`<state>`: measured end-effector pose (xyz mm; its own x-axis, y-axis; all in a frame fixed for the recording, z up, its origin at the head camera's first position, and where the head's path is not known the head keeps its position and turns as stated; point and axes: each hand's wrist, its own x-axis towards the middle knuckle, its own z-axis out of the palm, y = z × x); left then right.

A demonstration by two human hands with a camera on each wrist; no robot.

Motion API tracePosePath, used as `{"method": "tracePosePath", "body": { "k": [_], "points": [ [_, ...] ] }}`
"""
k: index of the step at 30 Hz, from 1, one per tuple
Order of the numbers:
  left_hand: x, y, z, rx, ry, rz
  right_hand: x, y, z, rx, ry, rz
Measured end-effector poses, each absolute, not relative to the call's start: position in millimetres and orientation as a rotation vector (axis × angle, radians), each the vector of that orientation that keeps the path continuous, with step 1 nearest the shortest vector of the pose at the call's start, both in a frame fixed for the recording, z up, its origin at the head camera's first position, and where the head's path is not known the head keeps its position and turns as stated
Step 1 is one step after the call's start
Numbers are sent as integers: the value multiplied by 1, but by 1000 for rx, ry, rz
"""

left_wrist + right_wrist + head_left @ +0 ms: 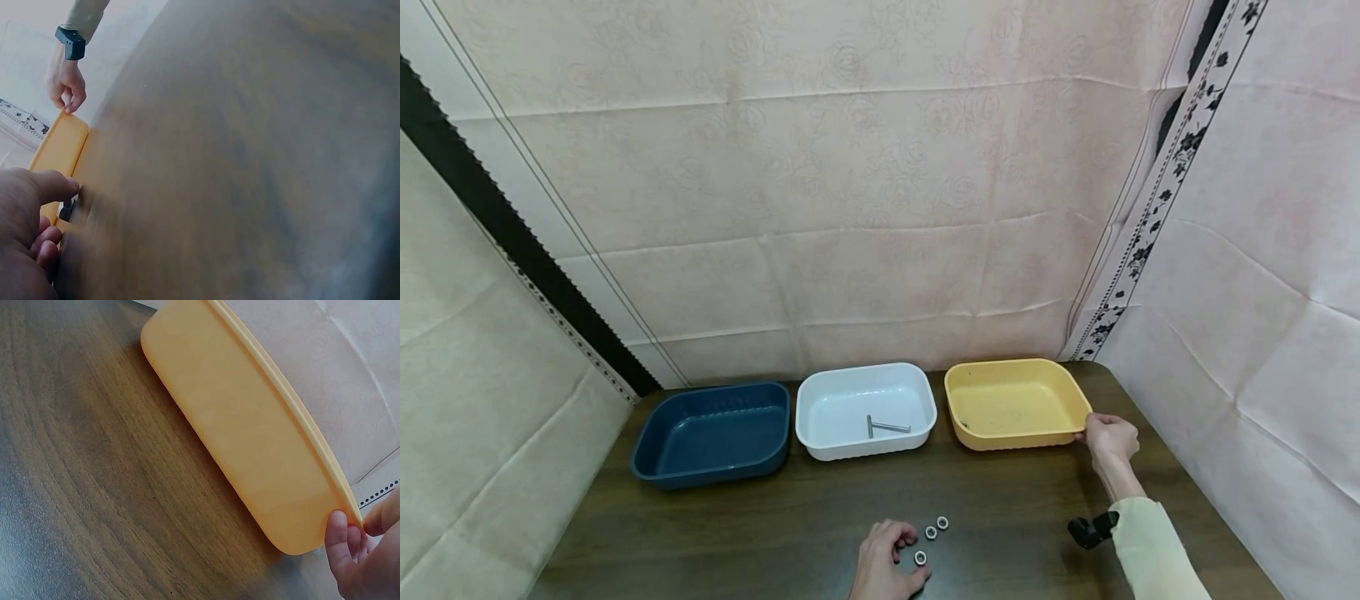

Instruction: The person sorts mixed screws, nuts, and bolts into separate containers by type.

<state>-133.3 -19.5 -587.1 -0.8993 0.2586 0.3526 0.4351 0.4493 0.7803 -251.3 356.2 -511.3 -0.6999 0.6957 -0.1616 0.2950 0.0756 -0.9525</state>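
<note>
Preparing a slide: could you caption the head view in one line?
Right hand gripping a corner of the yellow tray, left hand beside three metal nuts on the table.

A pale cream, plain-coloured long fabric sleeve (pixel 1157 550) clothes the right arm, at 4 o'clock in the head camera's view, its cuff stopping short of the bare right hand (pixel 1111 436). A compact black wrist-worn unit (pixel 1092 531) juts from the cuff's 9 o'clock side, with a rounded lobe outermost and a narrower block against the cloth. Seen at 11 o'clock from the left wrist, the same unit shows a dark, hard-edged, boxy casing, its fine details too small to read. The bare left hand (pixel 887 565) appears at 6 o'clock in the head view.
</note>
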Motion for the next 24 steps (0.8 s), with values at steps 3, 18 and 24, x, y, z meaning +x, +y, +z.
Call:
{"method": "tracePosePath", "body": {
  "k": [3,18,24],
  "points": [
    [-133,-19,-590,-682,-2428,-1388,-251,356,-511,-989,-2036,1648],
    [-138,-14,-597,-877,-2188,-1191,-250,354,-509,-995,-2040,1641],
    [-139,-13,-596,-844,-2175,-1194,-249,354,-509,-1011,-2058,1632]
  ]
}}
